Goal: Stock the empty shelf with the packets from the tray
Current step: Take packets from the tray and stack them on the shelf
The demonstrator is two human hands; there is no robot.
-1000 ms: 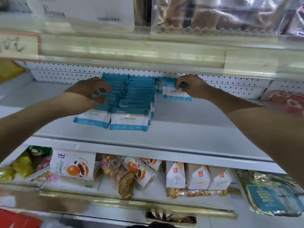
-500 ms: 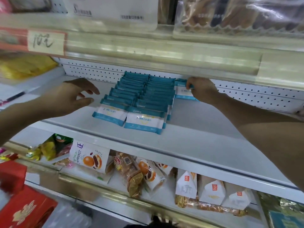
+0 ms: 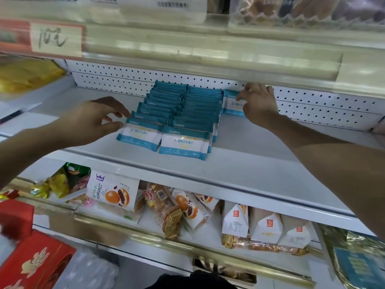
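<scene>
Two overlapping rows of teal-and-white packets (image 3: 177,119) lie on the white shelf (image 3: 239,163), running from the pegboard back toward the front. A single packet (image 3: 231,103) stands at the back, right of the rows. My right hand (image 3: 258,103) holds that packet by its right edge, fingers curled over it. My left hand (image 3: 93,119) reaches in from the left with spread fingers; its fingertips touch the left edge of the front packets of the left row (image 3: 139,136). The tray is out of view.
The shelf above (image 3: 187,44) overhangs with a price strip and a handwritten tag. Below is a shelf of bread and pastry packs (image 3: 166,207). Red boxes (image 3: 31,263) sit at the lower left. Yellow bags (image 3: 23,76) lie on the neighbouring shelf at the left.
My left hand pulled away from the left row, then came back to its front packets. My right hand has set the single packet further back against the pegboard.
</scene>
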